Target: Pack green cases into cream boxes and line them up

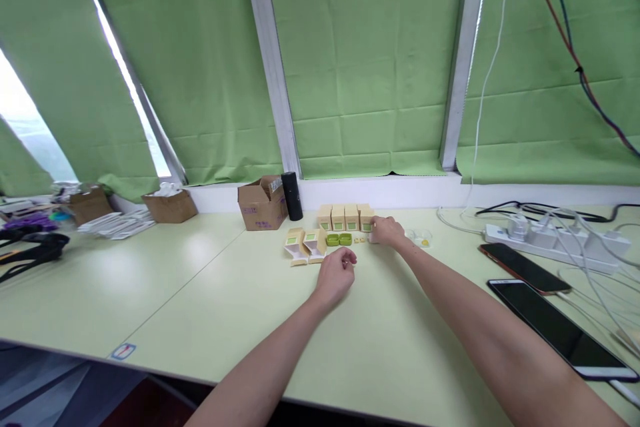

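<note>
Both hands reach over the desk (200, 293). The right hand (387, 231) touches the last little box (367, 217) in a row. The left hand (336, 275) is curled near two open boxes (305, 245). Can't tell if either holds anything.

Daylight glares through gaps in the blinds (370, 60); edges bend, wide-angle, reasonably sharp.

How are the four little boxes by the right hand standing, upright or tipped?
Upright: the four small cream boxes stand side by side, green labels facing front.
</note>
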Demonstrator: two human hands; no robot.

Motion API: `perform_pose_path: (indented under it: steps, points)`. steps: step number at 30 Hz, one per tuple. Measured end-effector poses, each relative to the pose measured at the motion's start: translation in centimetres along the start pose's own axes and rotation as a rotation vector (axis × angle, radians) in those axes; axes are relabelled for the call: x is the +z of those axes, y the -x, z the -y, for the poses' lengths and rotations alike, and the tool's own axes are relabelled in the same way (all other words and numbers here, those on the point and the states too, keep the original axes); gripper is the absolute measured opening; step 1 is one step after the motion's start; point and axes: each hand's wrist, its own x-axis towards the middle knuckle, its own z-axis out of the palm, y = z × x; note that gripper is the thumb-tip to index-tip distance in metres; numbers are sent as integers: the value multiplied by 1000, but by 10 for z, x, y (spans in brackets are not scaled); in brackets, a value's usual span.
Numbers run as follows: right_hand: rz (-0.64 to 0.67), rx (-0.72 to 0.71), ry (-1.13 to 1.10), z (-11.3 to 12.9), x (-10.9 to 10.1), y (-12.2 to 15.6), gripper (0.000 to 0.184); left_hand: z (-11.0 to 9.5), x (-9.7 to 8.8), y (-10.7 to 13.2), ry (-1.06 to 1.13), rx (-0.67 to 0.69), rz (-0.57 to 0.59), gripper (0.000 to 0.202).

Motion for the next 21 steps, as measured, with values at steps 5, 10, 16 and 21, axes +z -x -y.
perform_pose_path:
  steps: [5, 10, 16, 21]
  points:
    - [13, -22, 23, 3, 2, -2, 55, 0, 0, 1, 0, 8, 10, 25]
    - [28, -29, 31, 4, 3, -3, 56, -3, 1, 1, -14, 7, 24, 26]
    - [29, -40, 34, 6, 3, 0, 55, -4, 2, 2, -36, 15, 54, 28]
    - [-15, -76, 38, 10, 2, 10, 52, -4, 2, 3, -54, 33, 57, 26]
